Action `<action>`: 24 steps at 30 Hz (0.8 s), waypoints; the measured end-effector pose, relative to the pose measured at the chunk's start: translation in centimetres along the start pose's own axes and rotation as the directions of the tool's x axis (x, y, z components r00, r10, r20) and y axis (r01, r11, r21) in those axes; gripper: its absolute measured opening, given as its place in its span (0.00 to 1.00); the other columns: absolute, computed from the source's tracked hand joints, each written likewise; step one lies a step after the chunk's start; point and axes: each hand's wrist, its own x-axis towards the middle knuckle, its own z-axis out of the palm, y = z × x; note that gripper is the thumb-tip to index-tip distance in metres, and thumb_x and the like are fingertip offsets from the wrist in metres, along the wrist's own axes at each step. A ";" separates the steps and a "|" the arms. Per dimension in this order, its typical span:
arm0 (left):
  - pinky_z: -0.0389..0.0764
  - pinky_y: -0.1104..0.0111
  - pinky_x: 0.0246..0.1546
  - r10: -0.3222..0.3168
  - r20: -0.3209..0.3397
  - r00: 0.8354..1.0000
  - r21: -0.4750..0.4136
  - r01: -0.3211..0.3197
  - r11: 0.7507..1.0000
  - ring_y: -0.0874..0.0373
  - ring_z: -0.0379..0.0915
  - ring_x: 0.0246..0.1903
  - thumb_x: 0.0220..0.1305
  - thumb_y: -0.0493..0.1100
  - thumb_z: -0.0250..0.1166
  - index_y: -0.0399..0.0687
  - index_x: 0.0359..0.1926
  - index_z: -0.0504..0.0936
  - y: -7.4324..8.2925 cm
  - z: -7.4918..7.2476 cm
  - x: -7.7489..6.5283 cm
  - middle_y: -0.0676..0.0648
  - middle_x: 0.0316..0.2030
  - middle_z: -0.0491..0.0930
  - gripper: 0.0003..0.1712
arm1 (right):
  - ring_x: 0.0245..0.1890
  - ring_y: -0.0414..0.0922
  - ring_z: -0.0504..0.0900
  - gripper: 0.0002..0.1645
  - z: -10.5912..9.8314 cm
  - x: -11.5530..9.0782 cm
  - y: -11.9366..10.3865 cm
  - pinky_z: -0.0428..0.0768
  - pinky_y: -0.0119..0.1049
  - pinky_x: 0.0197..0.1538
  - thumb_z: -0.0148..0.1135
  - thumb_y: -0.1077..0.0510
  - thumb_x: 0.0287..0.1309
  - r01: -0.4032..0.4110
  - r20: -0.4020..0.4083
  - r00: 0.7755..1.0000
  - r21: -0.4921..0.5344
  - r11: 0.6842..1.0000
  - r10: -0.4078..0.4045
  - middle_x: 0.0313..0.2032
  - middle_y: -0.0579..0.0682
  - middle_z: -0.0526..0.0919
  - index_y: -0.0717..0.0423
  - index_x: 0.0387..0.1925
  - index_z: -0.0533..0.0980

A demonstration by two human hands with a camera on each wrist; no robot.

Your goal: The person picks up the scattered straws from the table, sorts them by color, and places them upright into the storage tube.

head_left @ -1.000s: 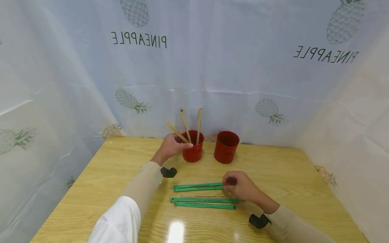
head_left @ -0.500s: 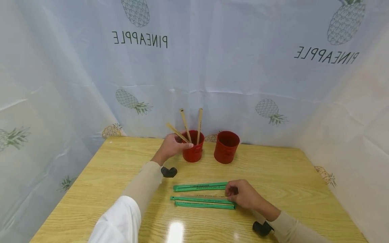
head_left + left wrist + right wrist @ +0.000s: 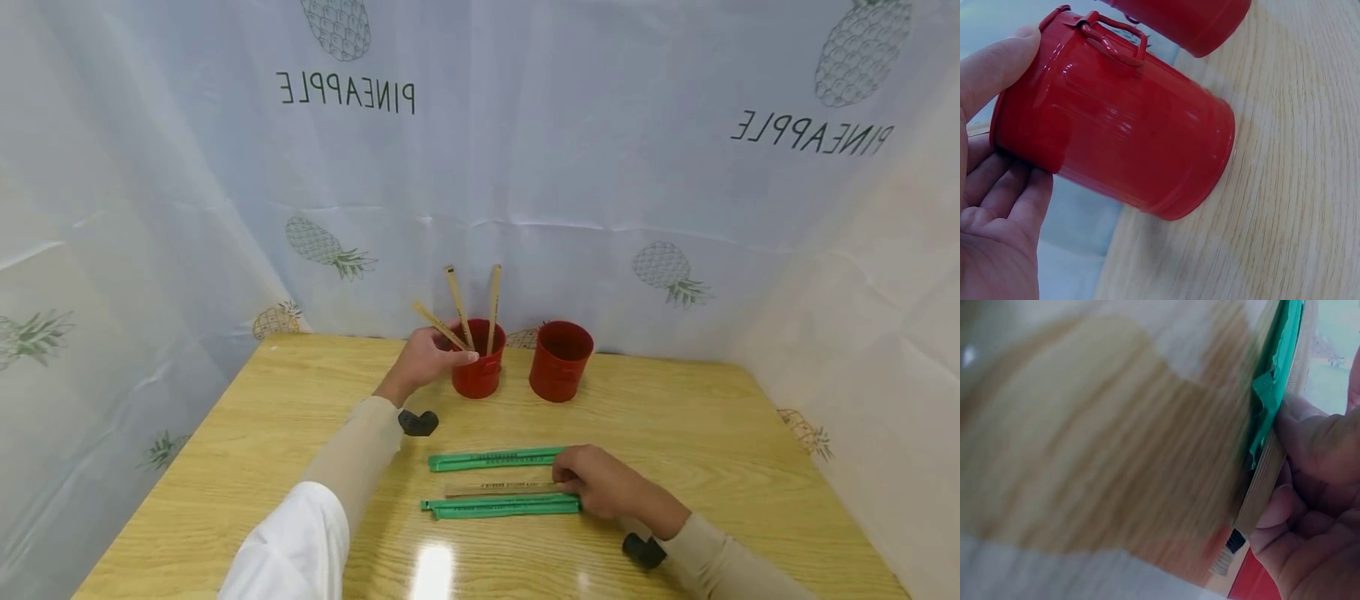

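Note:
My left hand (image 3: 424,360) holds a small red metal bucket (image 3: 477,383) by its rim, thumb on the near side. Several tan stick packets (image 3: 457,302) lean upright in that bucket. On the table, my right hand (image 3: 609,483) pinches the right end of a tan stick packet (image 3: 498,489) between thumb and fingers. In the right wrist view, this tan packet (image 3: 1260,494) runs along the fingertips, with a crumpled green packet (image 3: 1282,350) close beside it. Green stick packets (image 3: 487,461) lie behind the tan one, and more green packets (image 3: 506,507) lie in front.
A second red bucket (image 3: 557,379) stands right of the held one, near the back edge of the wooden table (image 3: 675,425). A white curtain (image 3: 540,167) printed with pineapples hangs behind the table and along both sides.
My right hand has come down onto the tan packet's end. A green packet beside it has shifted toward the front, against the front green one. My left hand stays on the bucket.

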 end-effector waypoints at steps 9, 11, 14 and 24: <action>0.82 0.53 0.65 0.008 0.003 1.000 0.013 -0.008 1.000 0.46 0.81 0.62 0.61 0.51 0.78 0.50 0.75 0.73 0.0 0.0 0.0 0.44 0.63 0.84 0.44 | 0.33 0.30 0.72 0.10 -0.6 -0.5 0.2 0.77 0.28 0.37 0.62 0.68 0.69 -0.009 -0.008 1.000 0.125 0.992 0.010 0.34 0.38 0.80 0.48 0.39 0.79; 0.82 0.53 0.65 0.013 0.005 1.000 0.012 -0.013 1.000 0.46 0.81 0.62 0.61 0.51 0.78 0.50 0.75 0.73 0.1 0.1 0.1 0.44 0.63 0.84 0.43 | 0.32 0.30 0.70 0.09 -0.7 -0.5 0.2 0.76 0.27 0.36 0.62 0.67 0.70 -0.002 -0.028 1.000 0.167 0.986 0.007 0.33 0.38 0.78 0.48 0.37 0.78; 0.82 0.54 0.65 0.014 0.006 1.000 0.005 -0.014 1.000 0.46 0.81 0.62 0.61 0.51 0.78 0.51 0.75 0.72 0.0 0.0 0.1 0.44 0.63 0.83 0.44 | 0.31 0.30 0.69 0.09 -0.9 -0.3 0.1 0.74 0.28 0.34 0.63 0.66 0.70 0.021 -0.070 0.998 0.227 0.974 -0.005 0.30 0.39 0.74 0.49 0.35 0.77; 0.82 0.54 0.65 0.017 0.011 1.000 -0.002 -0.017 1.000 0.46 0.81 0.62 0.60 0.51 0.78 0.50 0.75 0.72 -0.1 -0.1 0.1 0.44 0.62 0.84 0.44 | 0.32 0.33 0.71 0.04 -1.4 0.9 -0.9 0.75 0.30 0.34 0.62 0.67 0.69 0.099 -0.201 0.979 0.405 0.909 -0.017 0.30 0.49 0.76 0.58 0.37 0.76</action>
